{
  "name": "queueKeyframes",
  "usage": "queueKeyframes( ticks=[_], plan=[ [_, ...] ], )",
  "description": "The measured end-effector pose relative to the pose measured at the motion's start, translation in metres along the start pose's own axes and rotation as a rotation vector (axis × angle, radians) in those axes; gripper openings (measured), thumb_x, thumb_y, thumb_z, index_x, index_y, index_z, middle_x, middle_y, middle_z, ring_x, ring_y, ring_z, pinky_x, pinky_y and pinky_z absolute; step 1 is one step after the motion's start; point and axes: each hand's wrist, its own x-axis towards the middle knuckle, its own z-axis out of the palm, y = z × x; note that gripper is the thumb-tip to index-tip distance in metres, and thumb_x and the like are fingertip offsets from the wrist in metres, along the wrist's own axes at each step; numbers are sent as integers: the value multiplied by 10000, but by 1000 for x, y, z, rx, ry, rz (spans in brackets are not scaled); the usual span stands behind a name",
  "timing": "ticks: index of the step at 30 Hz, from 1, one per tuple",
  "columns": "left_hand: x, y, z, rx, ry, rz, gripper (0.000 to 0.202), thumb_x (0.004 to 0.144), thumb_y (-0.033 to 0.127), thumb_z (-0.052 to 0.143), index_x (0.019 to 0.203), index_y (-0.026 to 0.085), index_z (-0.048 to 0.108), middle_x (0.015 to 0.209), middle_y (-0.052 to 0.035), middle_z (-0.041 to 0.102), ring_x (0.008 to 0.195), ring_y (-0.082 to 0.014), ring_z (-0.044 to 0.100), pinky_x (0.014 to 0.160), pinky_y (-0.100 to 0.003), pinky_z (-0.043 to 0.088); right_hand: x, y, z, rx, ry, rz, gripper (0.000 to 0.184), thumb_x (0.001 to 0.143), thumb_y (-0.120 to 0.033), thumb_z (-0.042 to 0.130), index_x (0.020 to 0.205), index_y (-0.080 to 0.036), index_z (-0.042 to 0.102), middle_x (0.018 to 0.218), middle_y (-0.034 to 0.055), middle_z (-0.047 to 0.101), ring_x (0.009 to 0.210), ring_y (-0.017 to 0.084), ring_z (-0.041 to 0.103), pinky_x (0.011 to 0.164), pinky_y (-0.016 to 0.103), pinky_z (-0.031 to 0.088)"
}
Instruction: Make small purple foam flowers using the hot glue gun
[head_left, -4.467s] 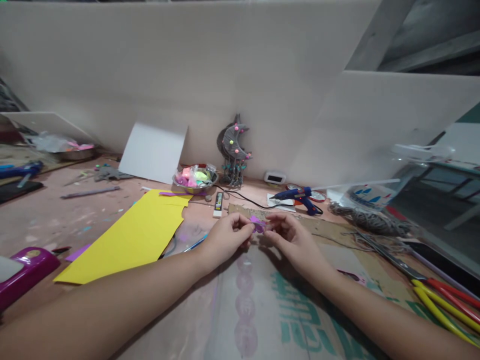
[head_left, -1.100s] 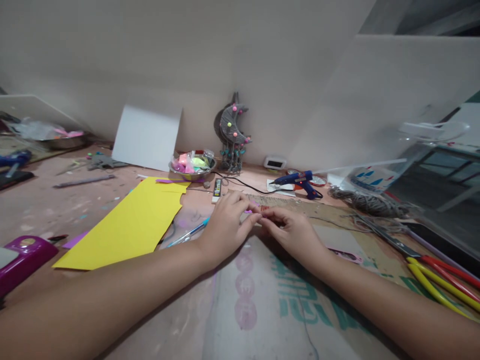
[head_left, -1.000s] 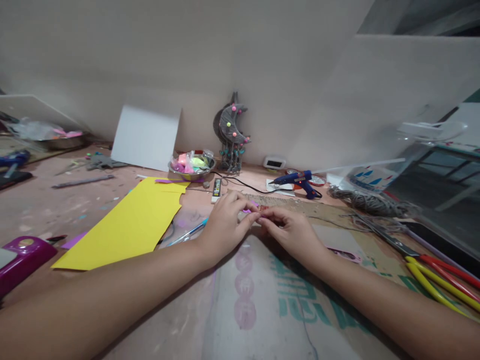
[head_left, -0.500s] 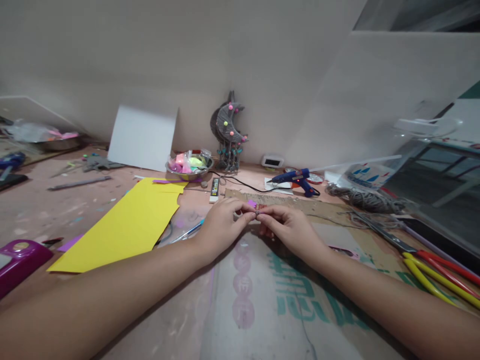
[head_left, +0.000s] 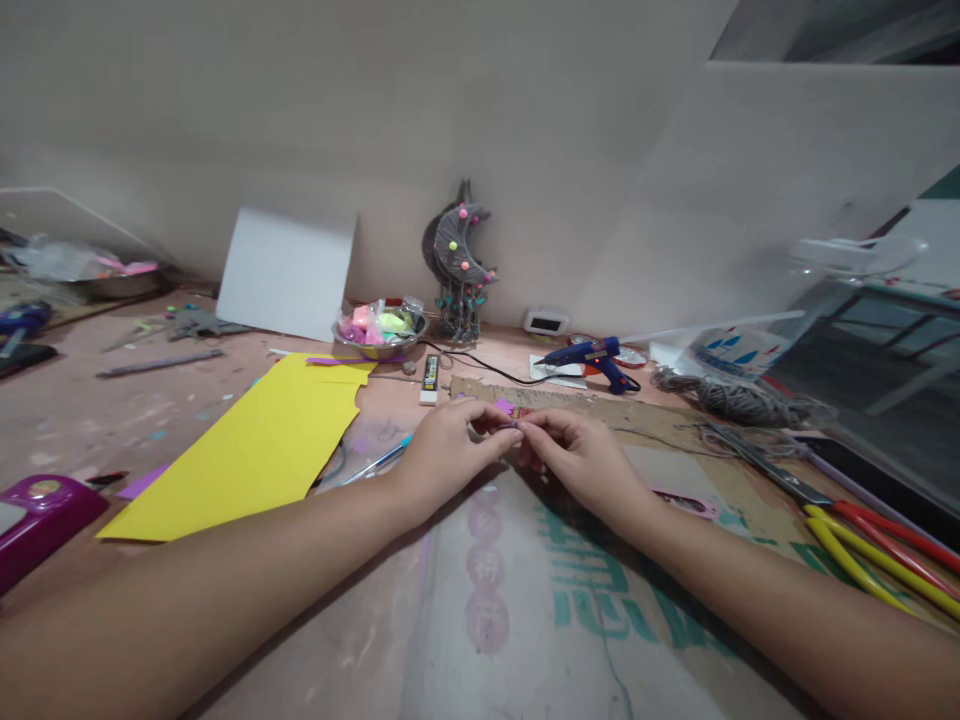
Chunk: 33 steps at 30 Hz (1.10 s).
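My left hand (head_left: 461,440) and my right hand (head_left: 574,450) meet fingertip to fingertip over the cardboard sheet (head_left: 525,620). Both are closed in a pinch on a thin grey strand that looks like yarn; most of it is hidden by the fingers. A small purple paper flower (head_left: 504,406) lies just beyond the fingertips. Part of a reddish-brown piece (head_left: 525,412) shows behind my right fingers. Beside my left wrist lies a blue pen (head_left: 379,460). One loose grey strand (head_left: 609,650) runs down the cardboard below my right hand.
Yellow paper (head_left: 240,450) and a magenta tool (head_left: 52,520) lie left. Behind stand a bowl of clay packets (head_left: 381,350), a yarn-wrapped moon ornament (head_left: 457,245) and a blue glue gun (head_left: 589,358). Right are grey yarn (head_left: 731,395), scissors (head_left: 862,530) and a phone (head_left: 885,490).
My fingertips have shifted slightly at the pinch, and the left thumb now reaches a little farther right. Everything else stays in place.
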Motion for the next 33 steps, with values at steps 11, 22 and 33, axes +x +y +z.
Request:
queueKeyframes(
  ticks=[11, 22, 33],
  plan=[
    [-1, 2, 1, 63, 20, -10, 153, 803, 249, 520, 818, 178, 654, 817, -22, 677, 790, -156, 606, 733, -265, 463, -1, -2, 1, -21, 7, -24, 266, 854, -373, 471, 809, -172, 640, 597, 2, 633, 516, 118, 560, 485, 212, 427],
    [2, -1, -1, -13, 35, -95, 178, 813, 274, 509, 838, 180, 658, 818, -16, 683, 769, -157, 611, 710, -273, 461, 1, 6, 1, 9, -26, 2, 327, 859, -365, 465, 1073, -149, 586, 541, -23, 563, 484, 118, 516, 473, 226, 412],
    [0, 0, -1, -35, -2, -51, 168, 817, 262, 514, 856, 182, 656, 847, -21, 682, 797, -155, 613, 737, -274, 472, 1, 4, -1, -44, 96, -47, 248, 849, -382, 493, 874, -174, 627, 792, 47, 668, 695, 160, 612, 611, 260, 468]
  ],
)
